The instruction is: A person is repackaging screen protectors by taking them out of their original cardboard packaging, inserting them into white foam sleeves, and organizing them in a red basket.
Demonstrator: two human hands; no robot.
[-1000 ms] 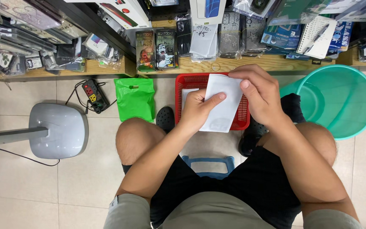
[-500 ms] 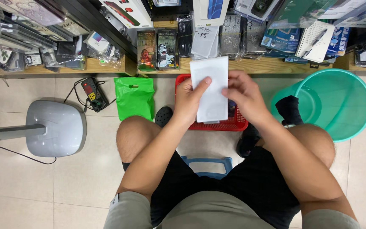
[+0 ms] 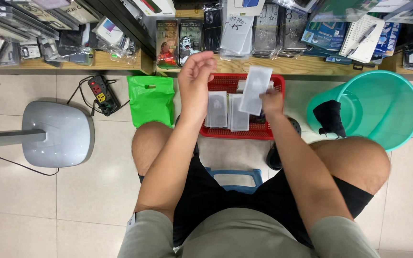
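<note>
Head view: a seated person looks down past both knees at a tiled floor, with a low wooden shelf of packaged goods along the far side
Held thing: a pale translucent sleeve [image 3: 255, 89], long and narrow, its long axis running near to far with a slight tilt to the right at the top
Right hand [image 3: 271, 101]: pinched shut on the sleeve's near right corner, fingers curled under it
Left hand [image 3: 196, 79]: raised, loosely open with fingers half curled, holding nothing, just left of the sleeve and not touching it
Red basket [image 3: 276, 130]: on the floor directly below the sleeve, just beyond the knees; two more pale sleeves [image 3: 227, 111] lie flat in it side by side, long axes also near to far
Nearer hand: the right one is on the sleeve; the left is apart from it, over the basket's left edge
Left of basket: green plastic bag [image 3: 152, 99], then a black power strip [image 3: 98, 93] and a grey stand base [image 3: 56, 134]
Right of basket: teal bucket [image 3: 402, 112] with a dark cloth [image 3: 330, 117] inside
</note>
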